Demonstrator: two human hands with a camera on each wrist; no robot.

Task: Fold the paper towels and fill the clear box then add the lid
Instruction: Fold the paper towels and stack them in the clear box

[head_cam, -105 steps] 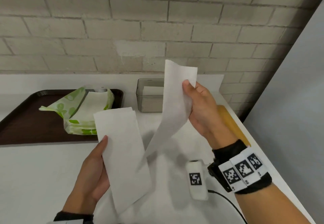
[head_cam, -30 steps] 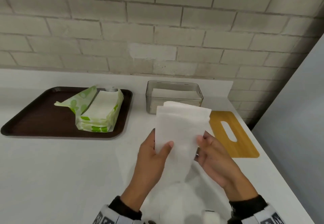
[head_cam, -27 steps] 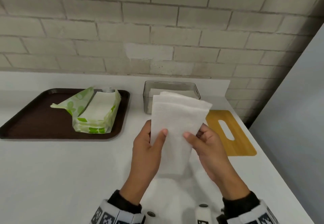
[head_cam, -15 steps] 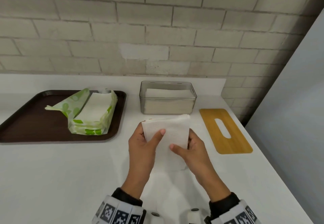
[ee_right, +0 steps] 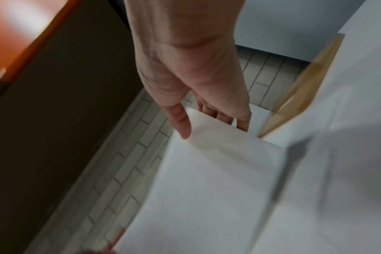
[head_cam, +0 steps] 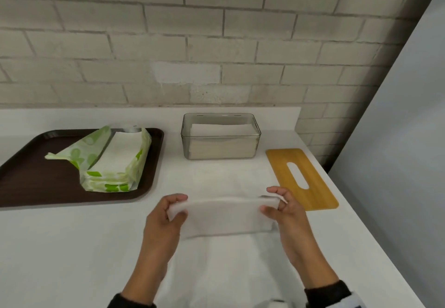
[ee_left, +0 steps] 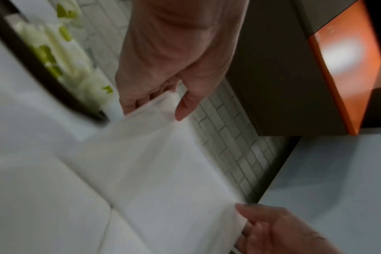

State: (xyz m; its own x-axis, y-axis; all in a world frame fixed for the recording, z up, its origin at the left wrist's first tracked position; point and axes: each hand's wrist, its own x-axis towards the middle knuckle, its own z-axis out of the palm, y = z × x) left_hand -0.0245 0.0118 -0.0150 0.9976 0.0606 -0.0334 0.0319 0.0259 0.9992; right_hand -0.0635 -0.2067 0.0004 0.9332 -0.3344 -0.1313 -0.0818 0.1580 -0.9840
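Folded towel point(head_cam: 224, 216) held flat above white counter, near centre.
White, stretched sideways, pinched at left end by left hand point(head_cam: 163, 225) and at right end by right hand point(head_cam: 286, 213). Clear box point(head_cam: 220, 150) farther back, open, partly filled with stacked towels. Wooden slotted lid point(head_cam: 301, 177) lying flat right of box, apart.

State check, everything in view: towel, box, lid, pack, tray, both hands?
folded paper towel: held level above the counter, pinched at both ends
left hand: pinching the towel's left end
right hand: pinching its right end
clear box: open, partly filled with towels
wooden lid: off, flat on the counter
green pack: torn open, on the tray
tray: on the counter
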